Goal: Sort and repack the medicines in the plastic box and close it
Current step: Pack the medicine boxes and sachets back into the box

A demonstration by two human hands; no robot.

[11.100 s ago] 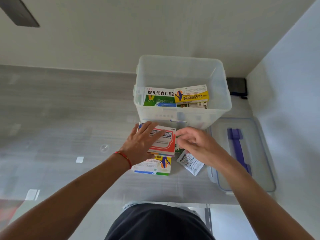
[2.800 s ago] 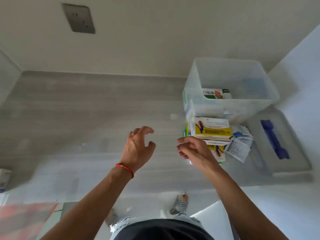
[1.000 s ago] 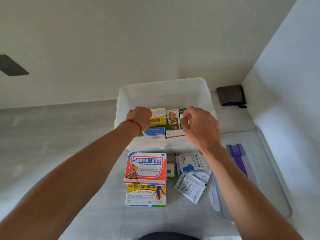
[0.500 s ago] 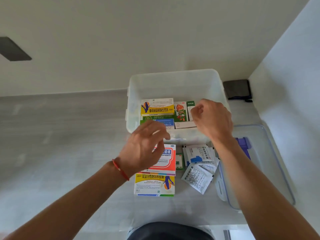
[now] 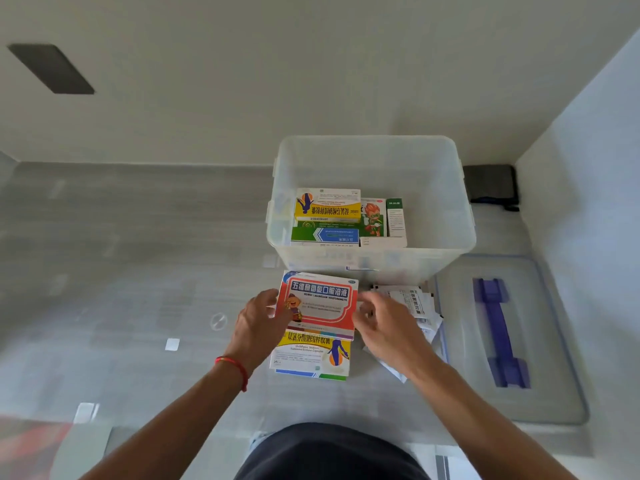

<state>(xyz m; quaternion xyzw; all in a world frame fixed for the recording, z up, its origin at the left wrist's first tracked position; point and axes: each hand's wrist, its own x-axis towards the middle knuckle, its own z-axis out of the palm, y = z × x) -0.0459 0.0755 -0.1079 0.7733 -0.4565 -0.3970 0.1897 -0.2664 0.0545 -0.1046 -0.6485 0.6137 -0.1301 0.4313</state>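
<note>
Dropped out of the plastic box (image 5: pixel 446 233) since the frame 1 s back: left hand (image 5: pixel 258 323) and right hand (image 5: pixel 384 323), now set against opposite edges of the red carton (image 5: pixel 318 303), fingers part-curled; whether truly gripped, could not tell. Best pinched at both short edges, lifted level off the yellow carton (image 5: pixel 311 355) beneath, then laid flat beside the 3 or so cartons already inside. Lay just before the box, glossy, cartoon-printed.

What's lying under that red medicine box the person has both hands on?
Under the red box lies a yellow and white box; only its near half shows. Anything beneath the covered part, or under that box, cannot be seen.
</note>
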